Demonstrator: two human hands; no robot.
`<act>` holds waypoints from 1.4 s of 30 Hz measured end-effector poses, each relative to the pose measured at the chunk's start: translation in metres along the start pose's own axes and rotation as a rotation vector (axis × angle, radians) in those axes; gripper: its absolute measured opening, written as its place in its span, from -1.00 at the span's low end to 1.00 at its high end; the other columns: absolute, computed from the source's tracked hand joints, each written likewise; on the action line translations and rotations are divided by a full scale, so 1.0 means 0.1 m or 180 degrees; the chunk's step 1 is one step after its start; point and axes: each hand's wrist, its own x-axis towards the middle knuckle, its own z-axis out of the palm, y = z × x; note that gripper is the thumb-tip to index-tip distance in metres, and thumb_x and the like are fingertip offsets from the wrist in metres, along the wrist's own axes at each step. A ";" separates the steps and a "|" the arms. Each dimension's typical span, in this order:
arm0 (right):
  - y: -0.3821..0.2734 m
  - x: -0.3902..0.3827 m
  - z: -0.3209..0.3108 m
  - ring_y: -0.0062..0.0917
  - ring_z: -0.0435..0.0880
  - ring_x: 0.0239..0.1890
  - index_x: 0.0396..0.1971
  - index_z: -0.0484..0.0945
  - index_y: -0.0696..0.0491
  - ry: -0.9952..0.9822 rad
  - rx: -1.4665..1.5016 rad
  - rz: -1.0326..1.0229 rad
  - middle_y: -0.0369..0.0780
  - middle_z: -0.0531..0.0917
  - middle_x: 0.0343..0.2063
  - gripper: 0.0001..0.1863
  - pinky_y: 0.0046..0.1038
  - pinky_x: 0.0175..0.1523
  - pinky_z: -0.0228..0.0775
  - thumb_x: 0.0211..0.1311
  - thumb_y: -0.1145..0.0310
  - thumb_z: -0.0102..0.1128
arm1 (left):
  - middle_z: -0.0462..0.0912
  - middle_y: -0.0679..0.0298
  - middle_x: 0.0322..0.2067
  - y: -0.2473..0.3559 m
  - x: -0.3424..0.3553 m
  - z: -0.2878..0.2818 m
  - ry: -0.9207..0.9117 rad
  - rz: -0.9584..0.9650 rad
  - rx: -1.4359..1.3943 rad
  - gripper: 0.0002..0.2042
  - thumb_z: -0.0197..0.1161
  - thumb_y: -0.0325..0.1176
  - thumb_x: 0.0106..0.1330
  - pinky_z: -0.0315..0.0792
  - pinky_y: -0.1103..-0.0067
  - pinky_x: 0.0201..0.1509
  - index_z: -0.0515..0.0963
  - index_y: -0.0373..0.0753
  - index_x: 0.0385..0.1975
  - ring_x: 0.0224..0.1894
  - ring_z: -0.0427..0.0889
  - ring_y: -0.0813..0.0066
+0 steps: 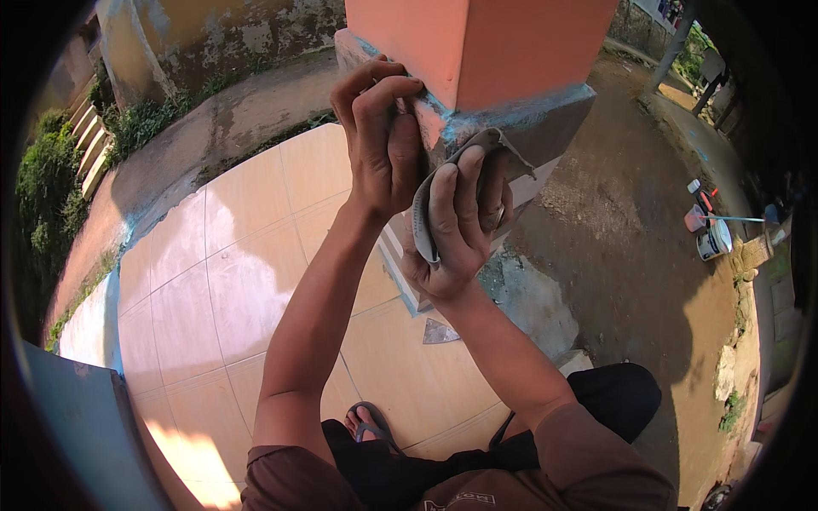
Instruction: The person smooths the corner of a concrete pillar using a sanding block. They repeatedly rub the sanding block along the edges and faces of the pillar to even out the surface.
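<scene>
Grey sheet (423, 223) (curled in the right hand (458, 226)) slants lengthwise up and rightward.

Tiled floor (256, 255) (lt. orange, partly sunlit) w/ sm. flat grey piece (440, 331) lying nr. pillar base (545, 128); sandalled foot (371, 426) rests on tiles too.

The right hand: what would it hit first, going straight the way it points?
Past the grey sheet it holds, the right hand would probably meet the pillar's wider base, though depth is unclear.
</scene>
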 end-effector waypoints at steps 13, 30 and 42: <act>-0.03 0.11 -0.03 -0.03 0.43 0.27 -0.03 0.61 0.08 -0.0009 -0.0093 -0.0207 -0.08 0.57 0.13 -0.63 -0.01 0.29 0.07 0.16 0.29 0.26 | 0.34 0.00 0.04 -0.01 -0.04 0.06 0.0099 -0.0104 0.0027 -0.74 -0.09 -0.34 0.42 0.21 0.29 0.23 0.44 -0.26 -0.01 0.14 0.29 0.12; 0.06 -0.13 -0.17 -0.24 0.54 -0.10 0.01 0.63 0.11 0.0109 -0.0024 -0.0323 -0.08 0.62 0.07 -0.63 -0.31 0.02 0.36 0.16 0.53 0.24 | 0.36 0.00 0.02 -0.04 0.05 0.04 0.0057 0.0106 -0.0006 -0.72 -0.06 -0.31 0.37 0.17 0.27 0.27 0.44 -0.27 -0.02 0.15 0.27 0.10; -0.04 0.15 -0.07 -0.53 0.45 -0.42 0.11 0.58 0.19 0.0409 0.0317 0.0093 -0.27 0.45 -0.40 -0.54 -0.49 -0.31 0.38 0.15 0.51 0.29 | 0.37 -0.02 0.02 -0.06 0.01 0.06 0.0122 0.0088 -0.0083 -0.70 -0.06 -0.33 0.33 0.17 0.26 0.24 0.44 -0.28 -0.01 0.14 0.28 0.10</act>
